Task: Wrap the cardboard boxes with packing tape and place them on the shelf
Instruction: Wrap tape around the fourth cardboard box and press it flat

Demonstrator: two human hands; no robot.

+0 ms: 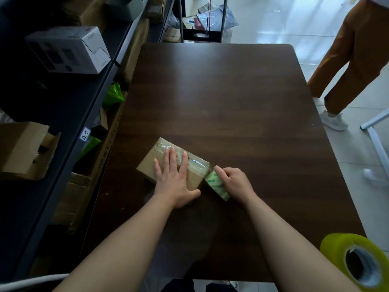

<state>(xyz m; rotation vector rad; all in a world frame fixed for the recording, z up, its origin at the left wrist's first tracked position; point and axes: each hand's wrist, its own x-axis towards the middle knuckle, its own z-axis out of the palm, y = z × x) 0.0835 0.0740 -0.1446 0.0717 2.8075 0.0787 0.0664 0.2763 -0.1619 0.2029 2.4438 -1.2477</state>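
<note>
Head view: where does the cardboard box [150, 160] lie?

On the dark wooden counter [221, 98], towards its near left, set at a slant to the counter's edges. A glossy band of clear tape runs across the far part of its top.

And the left hand [172, 175]?

Flat on top of the box, palm down, fingers straight and spread, pointing to the far side. The thumb reaches along the near right edge of the box.

What is the right hand [237, 182] doing?

Its fingers and thumb curl round a tape roll [215, 183], clear with green print. The roll sits just beside the box's right corner. I cannot tell whether roll and box touch, or whether tape runs between them.

Any other tape?

A spare roll [353, 258], yellow-green with a dark core, lies at the near right corner of the counter, well apart from both hands.

And the shelf [84, 102]?

It runs along the left side of the counter, dark and in shadow. A white carton [67, 49] stands on it farther off, and an open carton [23, 150] of brown cardboard sits nearer.

Anyone else about?

A person [353, 49] in ochre trousers and pale shoes stands on the tiled floor beyond the counter's far right corner.
</note>
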